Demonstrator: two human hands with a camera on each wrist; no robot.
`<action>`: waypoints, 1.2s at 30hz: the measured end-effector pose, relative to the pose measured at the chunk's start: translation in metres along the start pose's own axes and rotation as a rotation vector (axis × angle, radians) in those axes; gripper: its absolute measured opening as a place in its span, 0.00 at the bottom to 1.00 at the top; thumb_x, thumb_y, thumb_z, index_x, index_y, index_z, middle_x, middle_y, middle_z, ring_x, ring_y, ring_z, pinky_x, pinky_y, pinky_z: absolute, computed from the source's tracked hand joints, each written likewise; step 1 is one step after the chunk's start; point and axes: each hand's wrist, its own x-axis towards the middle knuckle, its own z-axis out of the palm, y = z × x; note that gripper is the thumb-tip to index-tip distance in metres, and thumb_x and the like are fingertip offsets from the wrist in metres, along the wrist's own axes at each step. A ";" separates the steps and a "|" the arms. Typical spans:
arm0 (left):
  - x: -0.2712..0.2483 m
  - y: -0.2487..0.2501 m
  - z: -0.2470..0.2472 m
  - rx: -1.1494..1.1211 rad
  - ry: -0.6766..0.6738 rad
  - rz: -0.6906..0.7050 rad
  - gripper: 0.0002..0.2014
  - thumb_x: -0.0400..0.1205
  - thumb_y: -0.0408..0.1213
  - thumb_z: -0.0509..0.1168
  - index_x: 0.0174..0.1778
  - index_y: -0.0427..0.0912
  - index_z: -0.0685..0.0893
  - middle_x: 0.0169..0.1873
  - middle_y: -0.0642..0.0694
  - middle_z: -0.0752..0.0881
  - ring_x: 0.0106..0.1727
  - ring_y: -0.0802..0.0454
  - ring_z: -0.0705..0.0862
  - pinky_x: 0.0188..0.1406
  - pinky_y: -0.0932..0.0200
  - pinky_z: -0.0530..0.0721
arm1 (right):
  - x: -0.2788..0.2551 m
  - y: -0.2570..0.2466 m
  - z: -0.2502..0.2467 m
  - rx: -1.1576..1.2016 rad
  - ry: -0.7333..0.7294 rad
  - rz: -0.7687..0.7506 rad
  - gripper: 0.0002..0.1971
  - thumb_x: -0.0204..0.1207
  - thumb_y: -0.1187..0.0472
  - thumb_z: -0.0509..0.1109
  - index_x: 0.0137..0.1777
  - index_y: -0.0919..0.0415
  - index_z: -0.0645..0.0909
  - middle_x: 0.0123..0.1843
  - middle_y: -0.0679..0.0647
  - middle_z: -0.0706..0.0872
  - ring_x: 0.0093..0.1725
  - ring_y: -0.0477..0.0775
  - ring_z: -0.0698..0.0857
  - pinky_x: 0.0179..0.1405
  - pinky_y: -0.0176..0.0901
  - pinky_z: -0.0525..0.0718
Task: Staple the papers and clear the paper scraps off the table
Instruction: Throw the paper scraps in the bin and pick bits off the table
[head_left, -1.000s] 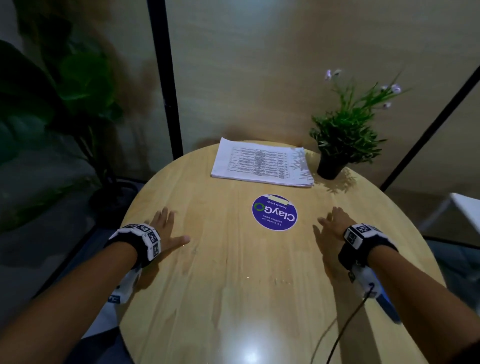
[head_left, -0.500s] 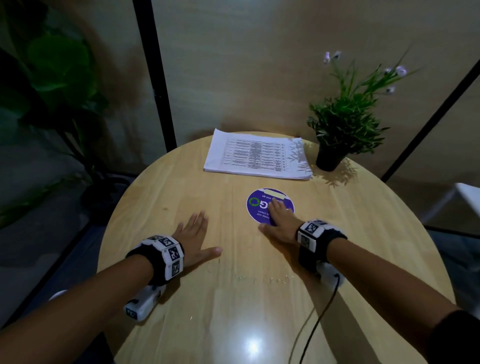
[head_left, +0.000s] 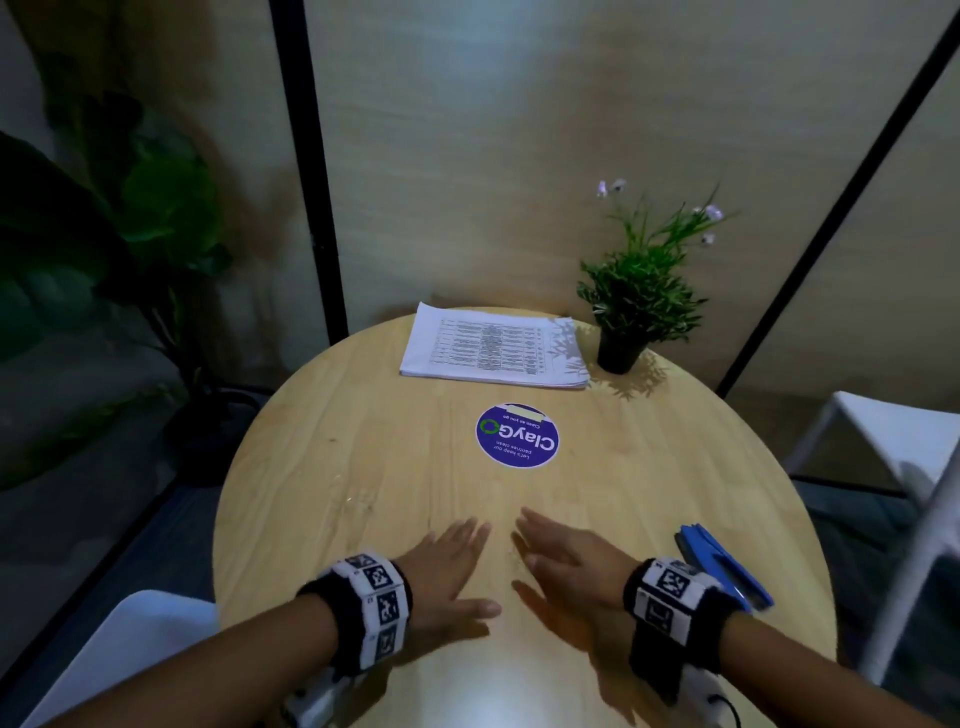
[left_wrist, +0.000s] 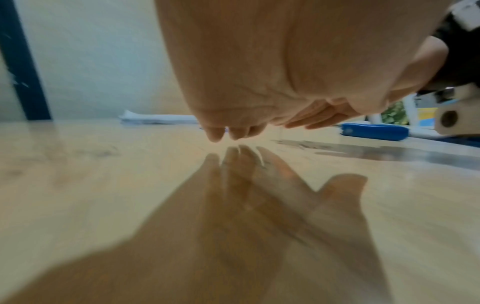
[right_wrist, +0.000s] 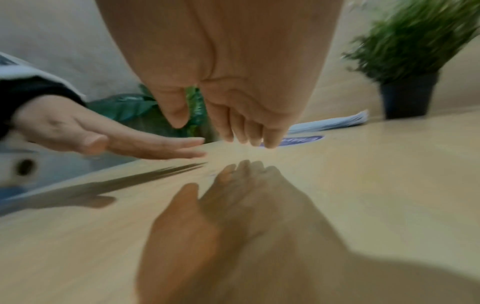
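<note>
A stack of printed papers (head_left: 493, 353) lies at the far edge of the round wooden table (head_left: 322, 467). A blue stapler (head_left: 722, 566) lies near the right rim, just beyond my right wrist. My left hand (head_left: 467, 566) and right hand (head_left: 540, 556) lie side by side on the near middle of the table, fingers straight, holding nothing. A few faint specks (head_left: 361, 501) show on the wood left of the hands. In the left wrist view my left fingertips (left_wrist: 215, 133) touch the tabletop, with the stapler (left_wrist: 374, 131) off to the right.
A round purple sticker (head_left: 517, 436) sits mid-table. A small potted plant (head_left: 623, 322) stands at the back right beside the papers. White chairs stand at the right (head_left: 883, 441) and lower left (head_left: 130, 649). A large leafy plant (head_left: 130, 234) is left of the table.
Both hands slid back toward me and came together. The right hand left the sticker. The view shifted, and the stapler now shows at the right.
</note>
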 end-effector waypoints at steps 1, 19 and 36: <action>-0.003 -0.006 -0.011 0.025 0.046 -0.045 0.55 0.65 0.77 0.35 0.82 0.43 0.33 0.83 0.43 0.36 0.84 0.48 0.37 0.82 0.42 0.42 | 0.002 0.010 -0.010 0.004 0.097 0.032 0.29 0.83 0.52 0.58 0.82 0.57 0.56 0.84 0.48 0.55 0.83 0.47 0.59 0.73 0.27 0.52; 0.005 -0.127 -0.022 -0.076 0.228 -0.514 0.49 0.80 0.67 0.48 0.81 0.34 0.34 0.82 0.38 0.33 0.84 0.43 0.37 0.83 0.45 0.46 | 0.043 0.060 -0.024 -0.215 0.085 0.386 0.41 0.82 0.39 0.49 0.83 0.65 0.39 0.84 0.62 0.37 0.84 0.61 0.40 0.82 0.57 0.45; -0.023 0.048 0.054 -0.171 0.130 -0.012 0.39 0.85 0.55 0.50 0.82 0.38 0.35 0.83 0.40 0.37 0.84 0.46 0.37 0.83 0.51 0.41 | -0.058 -0.027 0.046 0.191 -0.006 0.141 0.27 0.86 0.57 0.53 0.83 0.59 0.52 0.84 0.51 0.55 0.83 0.50 0.57 0.71 0.28 0.53</action>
